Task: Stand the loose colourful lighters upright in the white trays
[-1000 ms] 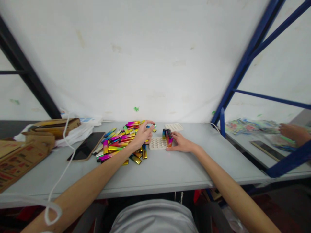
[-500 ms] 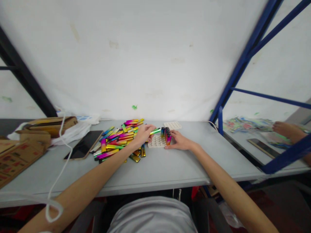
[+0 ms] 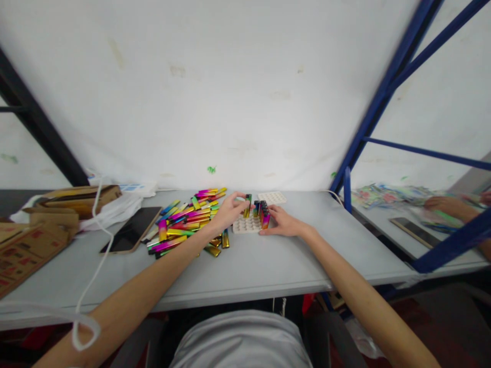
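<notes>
- Brown cardboard box (image 3: 34, 250), at far left; dark red printing on its side, too small to read.
- Crumpled white plastic bag (image 3: 125, 207), next to the box.
- Black-screened phone (image 3: 132, 230), flat on the grey counter (image 3: 276, 271).
- Pile of shiny multicoloured metallic sticks (image 3: 190, 220), slim, some black-ended, lying at all angles; lettering, if any, too small to make out.
- Left hand (image 3: 233, 209): forearm reaching forward from lower left, back of hand upward; thumb and fingers pinched together on one stick above the tray.
- Green-and-gold metallic stick (image 3: 247, 207), roughly upright in that pinch, over the tray; whether its lower end is seated cannot be told.
- White tray with round holes (image 3: 244, 226), on the counter between the hands.
- Row of upright black-topped sticks (image 3: 265, 217), standing along the tray's right end.
- Second white holed tray (image 3: 272, 198), lying behind.
- Right hand (image 3: 286, 224): forearm from lower right, thumb and fingers parted about the row's right side; whether they grip cannot be told.
- Blue metal frame (image 3: 368, 128), at right.
- Another person's hand (image 3: 448, 207), blurred, among colourful flat packets (image 3: 383, 197), print illegible.
</notes>
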